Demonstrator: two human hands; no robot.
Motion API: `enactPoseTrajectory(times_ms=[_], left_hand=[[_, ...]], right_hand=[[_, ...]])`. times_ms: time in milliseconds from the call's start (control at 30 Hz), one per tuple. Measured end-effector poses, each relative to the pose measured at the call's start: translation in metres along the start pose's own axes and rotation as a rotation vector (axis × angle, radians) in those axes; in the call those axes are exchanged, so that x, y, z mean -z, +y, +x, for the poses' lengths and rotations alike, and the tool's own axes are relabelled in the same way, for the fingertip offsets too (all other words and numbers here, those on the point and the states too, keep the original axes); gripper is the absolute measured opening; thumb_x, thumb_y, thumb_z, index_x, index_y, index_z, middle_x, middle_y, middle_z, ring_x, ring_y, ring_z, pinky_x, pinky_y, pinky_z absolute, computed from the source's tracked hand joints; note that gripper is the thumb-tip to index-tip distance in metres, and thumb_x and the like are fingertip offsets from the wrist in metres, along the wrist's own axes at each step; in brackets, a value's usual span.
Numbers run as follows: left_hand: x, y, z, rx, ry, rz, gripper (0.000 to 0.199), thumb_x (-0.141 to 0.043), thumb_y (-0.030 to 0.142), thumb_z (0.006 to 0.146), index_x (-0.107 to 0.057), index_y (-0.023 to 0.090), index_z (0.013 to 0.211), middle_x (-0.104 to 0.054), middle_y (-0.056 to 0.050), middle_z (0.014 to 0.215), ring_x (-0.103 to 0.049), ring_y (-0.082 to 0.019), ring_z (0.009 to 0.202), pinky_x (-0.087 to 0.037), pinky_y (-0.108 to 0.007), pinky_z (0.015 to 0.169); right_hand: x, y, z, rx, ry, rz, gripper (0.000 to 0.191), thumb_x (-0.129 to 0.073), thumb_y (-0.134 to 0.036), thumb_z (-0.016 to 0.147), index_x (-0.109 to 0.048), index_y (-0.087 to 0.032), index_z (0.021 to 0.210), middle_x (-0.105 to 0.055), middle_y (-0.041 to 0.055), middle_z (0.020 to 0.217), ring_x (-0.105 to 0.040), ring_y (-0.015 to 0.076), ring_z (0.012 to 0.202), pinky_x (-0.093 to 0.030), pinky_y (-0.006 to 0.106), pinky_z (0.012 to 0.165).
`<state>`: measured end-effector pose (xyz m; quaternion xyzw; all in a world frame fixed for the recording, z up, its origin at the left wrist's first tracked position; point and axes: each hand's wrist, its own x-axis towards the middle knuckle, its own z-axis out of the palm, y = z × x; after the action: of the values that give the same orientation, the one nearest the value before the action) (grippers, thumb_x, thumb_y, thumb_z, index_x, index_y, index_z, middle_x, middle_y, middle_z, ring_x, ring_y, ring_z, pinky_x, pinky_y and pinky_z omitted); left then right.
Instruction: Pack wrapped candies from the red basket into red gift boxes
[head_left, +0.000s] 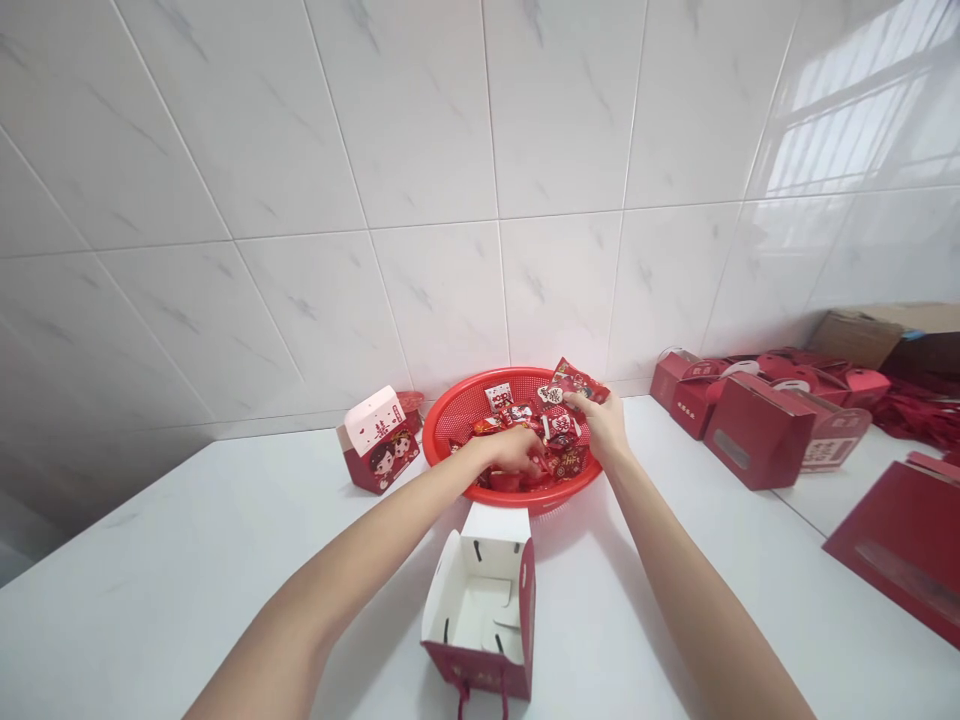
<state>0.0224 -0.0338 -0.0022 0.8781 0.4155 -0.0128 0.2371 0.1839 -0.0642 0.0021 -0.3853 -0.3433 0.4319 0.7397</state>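
Observation:
A red plastic basket (433, 425) holds a pile of small red packets (561, 430). My left hand (517, 450) reaches into the pile, its fingers bent down among the packets; what they hold, if anything, is hidden. At the basket's right rim, my right hand (602, 418) pinches a red patterned packet (576, 382). In front of the basket stands an open box (480, 600), white inside and dark red outside, with cord handles; nothing lies inside it.
Left of the basket stands a closed box with cartoon figures (381, 445). Several dark red boxes (757, 430) stand at the right, with another red box (907, 550) nearer. Behind them is a cardboard carton (855, 338). A tiled wall (435, 290) backs the white counter (187, 580).

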Motion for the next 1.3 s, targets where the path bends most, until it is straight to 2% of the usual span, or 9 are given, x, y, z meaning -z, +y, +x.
enactPoseTrajectory(times_ms=[267,433,533,667,800,900,1033,1167,1300], left_hand=[[0.020,-0.018,-0.022,0.038,0.322,-0.575,0.038,-0.078,0.050,0.071,-0.078,0.014,0.084,-0.071,-0.003,0.071,-0.060,-0.017,0.070,-0.045,-0.027,0.067],[0.018,-0.017,-0.023,0.122,0.427,-0.784,0.040,-0.083,0.051,0.065,-0.076,0.015,0.082,-0.065,-0.001,0.066,-0.054,-0.013,0.062,-0.041,-0.025,0.060],[0.019,-0.015,-0.023,0.170,0.440,-0.927,0.038,-0.085,0.047,0.064,-0.075,0.016,0.082,-0.065,0.000,0.068,-0.058,-0.013,0.064,-0.045,-0.026,0.063],[0.020,-0.015,-0.025,0.108,0.417,-1.064,0.046,-0.093,0.041,0.053,-0.074,0.014,0.086,-0.070,-0.003,0.080,-0.063,-0.013,0.072,-0.049,-0.029,0.073],[0.020,-0.013,-0.026,0.063,0.491,-1.106,0.058,-0.098,0.038,0.040,-0.072,0.012,0.086,-0.072,-0.006,0.088,-0.065,-0.014,0.078,-0.051,-0.029,0.077],[0.020,-0.013,-0.026,0.034,0.568,-1.092,0.059,-0.097,0.040,0.039,-0.071,0.011,0.083,-0.072,-0.006,0.086,-0.065,-0.016,0.076,-0.051,-0.030,0.074],[0.021,-0.016,-0.026,0.027,0.667,-1.043,0.059,-0.095,0.045,0.042,-0.068,0.014,0.085,-0.071,-0.004,0.080,-0.064,-0.015,0.071,-0.050,-0.028,0.067],[0.019,-0.019,-0.022,-0.011,0.742,-1.000,0.066,-0.093,0.047,0.048,-0.066,0.016,0.100,-0.067,0.000,0.074,-0.061,-0.013,0.065,-0.047,-0.025,0.062],[0.016,-0.019,-0.019,-0.122,0.772,-0.831,0.049,-0.083,0.055,0.062,-0.070,0.016,0.088,-0.068,-0.001,0.075,-0.062,-0.015,0.069,-0.049,-0.026,0.066]], right_hand=[[-0.001,-0.002,-0.002,0.007,-0.019,-0.003,0.027,-0.078,-0.023,0.048,-0.061,-0.020,0.068,-0.067,-0.0018,0.062,-0.063,0.0200,0.065,-0.052,0.033,0.062],[0.000,0.001,0.000,0.015,-0.024,-0.013,0.030,-0.080,-0.024,0.047,-0.060,-0.021,0.069,-0.066,-0.0024,0.062,-0.061,0.0178,0.062,-0.051,0.031,0.060],[0.001,0.002,0.000,0.015,-0.024,-0.019,0.030,-0.080,-0.024,0.048,-0.060,-0.021,0.070,-0.068,-0.0017,0.065,-0.061,0.0180,0.062,-0.051,0.031,0.059],[0.001,0.003,0.000,0.012,-0.056,-0.038,0.030,-0.080,-0.024,0.049,-0.061,-0.021,0.071,-0.069,-0.0006,0.067,-0.064,0.0201,0.065,-0.053,0.034,0.062],[0.001,0.002,0.000,-0.010,-0.056,-0.035,0.031,-0.081,-0.023,0.048,-0.063,-0.020,0.073,-0.071,0.0001,0.070,-0.065,0.0205,0.066,-0.053,0.033,0.063],[0.000,0.001,-0.002,-0.013,-0.068,-0.055,0.029,-0.081,-0.022,0.048,-0.064,-0.021,0.072,-0.071,-0.0005,0.068,-0.065,0.0201,0.065,-0.052,0.033,0.062],[-0.002,-0.002,-0.004,-0.035,-0.107,-0.088,0.029,-0.080,-0.021,0.048,-0.066,-0.021,0.073,-0.072,-0.0005,0.066,-0.066,0.0218,0.066,-0.054,0.034,0.063],[-0.001,0.000,-0.005,-0.035,-0.191,-0.131,0.030,-0.081,-0.023,0.050,-0.069,-0.021,0.077,-0.074,0.0002,0.070,-0.067,0.0217,0.068,-0.054,0.034,0.066],[0.001,0.005,-0.002,-0.037,-0.237,-0.174,0.029,-0.082,-0.027,0.053,-0.067,-0.020,0.077,-0.073,-0.0001,0.069,-0.067,0.0208,0.067,-0.054,0.034,0.066]])
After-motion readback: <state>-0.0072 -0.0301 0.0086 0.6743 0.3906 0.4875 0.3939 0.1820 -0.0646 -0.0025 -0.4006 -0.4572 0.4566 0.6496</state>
